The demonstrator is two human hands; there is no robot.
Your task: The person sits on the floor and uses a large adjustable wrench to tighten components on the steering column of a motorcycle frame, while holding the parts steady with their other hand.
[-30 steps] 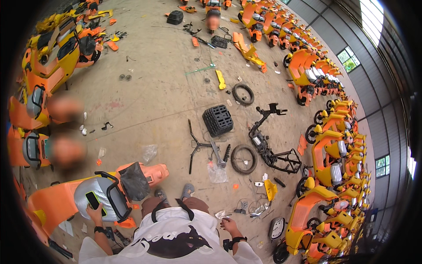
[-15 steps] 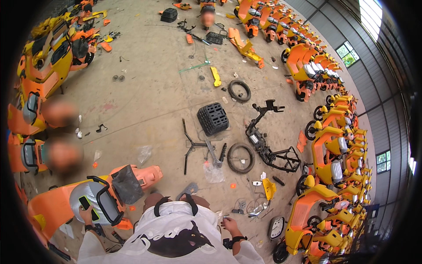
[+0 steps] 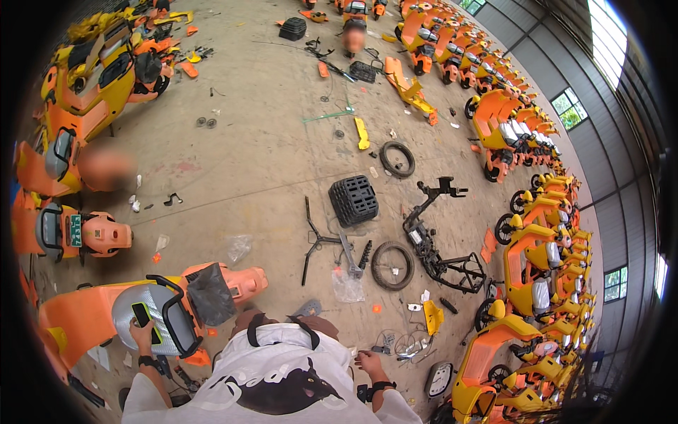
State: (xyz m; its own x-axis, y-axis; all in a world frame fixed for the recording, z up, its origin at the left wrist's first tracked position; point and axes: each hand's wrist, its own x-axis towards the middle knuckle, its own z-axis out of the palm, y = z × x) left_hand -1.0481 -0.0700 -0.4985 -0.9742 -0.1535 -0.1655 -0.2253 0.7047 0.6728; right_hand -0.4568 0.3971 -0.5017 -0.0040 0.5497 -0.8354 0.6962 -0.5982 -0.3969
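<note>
Head view, looking down over the person's own white shirt (image 3: 272,378).

Left hand (image 3: 141,331) was raised at the near side of the orange scooter (image 3: 106,318), fingers wrapped around a dark phone (image 3: 143,315). The phone stood roughly upright in the grip, its long axis running up and away from the wrist, and it lay over the scooter's grey seat (image 3: 138,311). A black frame rail (image 3: 176,318) of the scooter curved just to the right of that hand.

Right hand (image 3: 369,364) was low, well to the right of the scooter and on the other side of the shirt. Its fingers were curled, but whether they pinched anything was too small to tell. Small loose parts and wire (image 3: 402,345) lay on the concrete floor (image 3: 268,162) just beyond the fingertips, up and to the right of the hand, so the right hand was much the nearer of the two to them. A yellow panel (image 3: 432,316) lay farther out in the same direction.

Farther from the scooter, across the floor: a black wheel (image 3: 393,266), a stripped black scooter frame (image 3: 441,247), a black basket (image 3: 353,200), a second tyre (image 3: 397,159). Rows of orange scooters (image 3: 537,212) lined the right side.
</note>
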